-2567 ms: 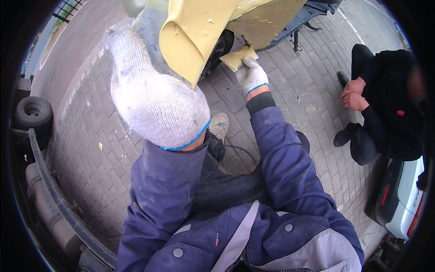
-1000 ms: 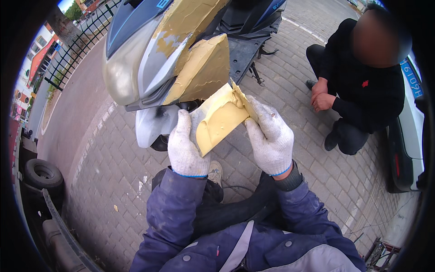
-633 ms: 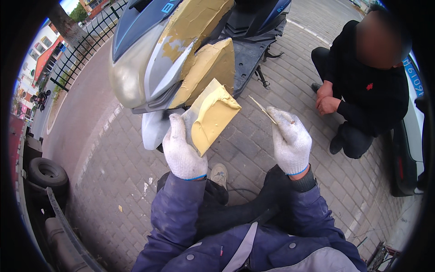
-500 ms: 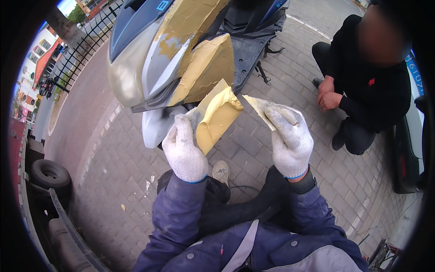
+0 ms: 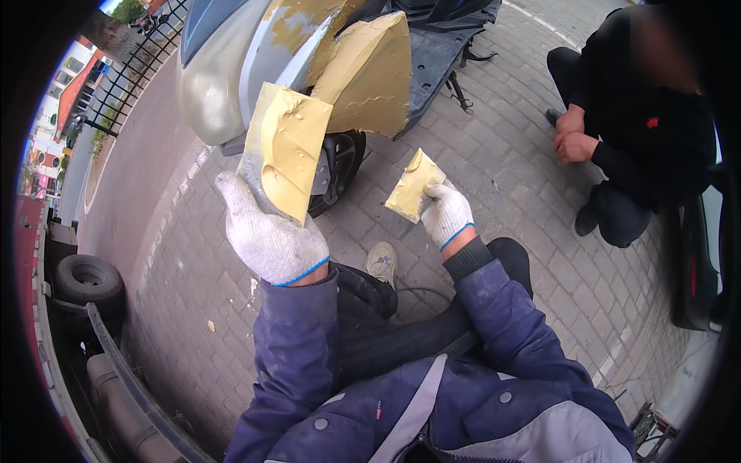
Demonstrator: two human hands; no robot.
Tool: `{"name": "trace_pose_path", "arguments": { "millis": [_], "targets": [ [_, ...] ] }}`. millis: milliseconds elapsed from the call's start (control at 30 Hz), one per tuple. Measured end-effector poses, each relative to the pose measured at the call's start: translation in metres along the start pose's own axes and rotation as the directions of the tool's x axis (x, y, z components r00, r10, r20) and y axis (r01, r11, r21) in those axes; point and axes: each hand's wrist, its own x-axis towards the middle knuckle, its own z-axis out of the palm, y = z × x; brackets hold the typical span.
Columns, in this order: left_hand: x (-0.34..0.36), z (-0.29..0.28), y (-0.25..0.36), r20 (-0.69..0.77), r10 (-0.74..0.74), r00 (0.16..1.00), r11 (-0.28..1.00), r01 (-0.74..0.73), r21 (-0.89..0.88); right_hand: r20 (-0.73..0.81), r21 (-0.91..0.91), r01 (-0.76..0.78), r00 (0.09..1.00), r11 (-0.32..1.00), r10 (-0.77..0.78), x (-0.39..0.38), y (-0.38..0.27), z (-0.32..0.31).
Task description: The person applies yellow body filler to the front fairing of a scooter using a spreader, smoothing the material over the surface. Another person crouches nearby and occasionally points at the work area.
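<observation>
In a white knit glove, my left hand (image 5: 270,235) grips a flat board (image 5: 252,158) by its lower edge. Thick yellow filler putty (image 5: 292,147) covers most of that board's face. My right hand (image 5: 448,214), gloved too, pinches a small square spreader (image 5: 414,187) smeared with the same putty, apart from the board. Beyond both hands stands a scooter (image 5: 216,85). Its front side panel (image 5: 370,73) is coated in yellow putty, and patches of it lie on the grey fairing above. The board hides part of the scooter's lower front.
A person in black (image 5: 641,131) squats at the right with hands clasped, beside a parked car (image 5: 698,270). Brick paving (image 5: 532,208) lies underfoot. At the left are a vehicle with a tyre (image 5: 89,287) and a black fence (image 5: 143,65).
My left hand has swung the board left and up, turning its putty face toward me. My right hand has moved left and lower, turning the spreader's coated face into view. The scooter sits higher in view.
</observation>
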Motion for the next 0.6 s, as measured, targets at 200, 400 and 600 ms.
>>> {"name": "trace_pose_path", "arguments": {
  "millis": [200,400,600],
  "targets": [
    [0.000,-0.001,0.002,0.015,-0.011,1.000,1.000,0.011,-0.024,-0.047,0.064,-0.044,0.998,0.997,0.047,0.069,0.061,0.009],
    [0.004,0.003,0.001,-0.034,0.010,0.999,0.999,-0.012,-0.053,-0.162,0.082,0.104,0.983,0.991,-0.090,0.081,0.079,0.055],
    [0.007,0.001,0.002,-0.024,-0.008,1.000,0.999,0.007,-0.037,-0.171,0.037,0.158,0.974,0.987,-0.149,0.074,0.082,0.083]
  ]
}}
